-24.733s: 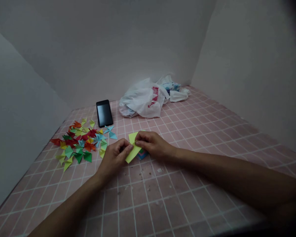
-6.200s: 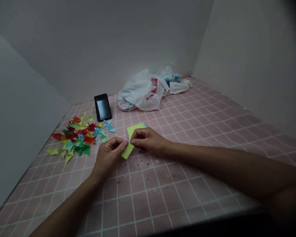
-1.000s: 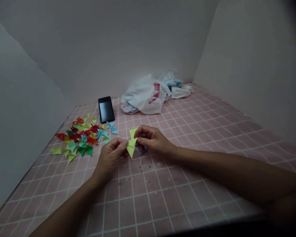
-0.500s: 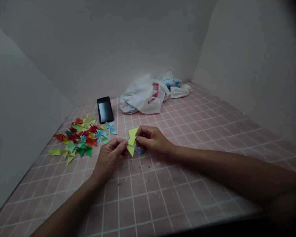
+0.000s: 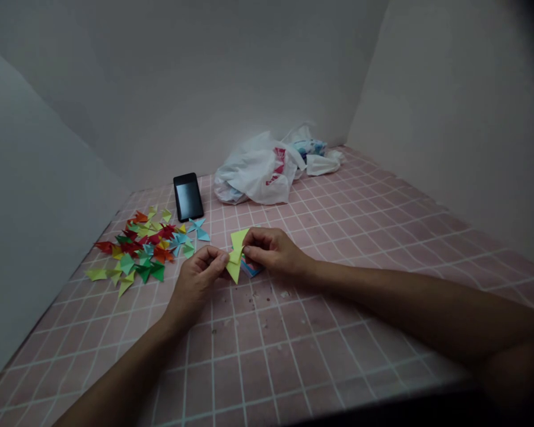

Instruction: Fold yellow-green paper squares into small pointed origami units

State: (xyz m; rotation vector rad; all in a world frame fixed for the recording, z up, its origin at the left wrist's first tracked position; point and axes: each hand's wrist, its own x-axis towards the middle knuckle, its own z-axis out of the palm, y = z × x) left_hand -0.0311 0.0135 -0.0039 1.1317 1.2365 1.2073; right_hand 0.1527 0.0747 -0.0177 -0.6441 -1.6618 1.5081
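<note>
A piece of folded yellow paper (image 5: 235, 258) is held between both my hands, its upper flap standing up and its lower end coming to a point. My left hand (image 5: 199, 274) pinches its left edge between thumb and fingers. From the other side, my right hand (image 5: 273, 252) grips it near the middle with closed fingertips. Partly hidden beneath my right hand lies a small blue and pink item (image 5: 251, 270), too covered to name. To the left is a loose pile of folded paper pieces (image 5: 145, 243) in red, orange, yellow, green and light blue.
Behind the pile, a black phone (image 5: 188, 198) lies on the pink tiled surface (image 5: 338, 356). White plastic bags (image 5: 258, 172), one with red print, sit crumpled against the back wall. Small crumbs are scattered in front of my hands. Pale walls (image 5: 449, 118) enclose the sides.
Both hands keep their grip on the yellow paper with barely any movement. The whole view has shifted slightly, and a bit more of the blue item shows.
</note>
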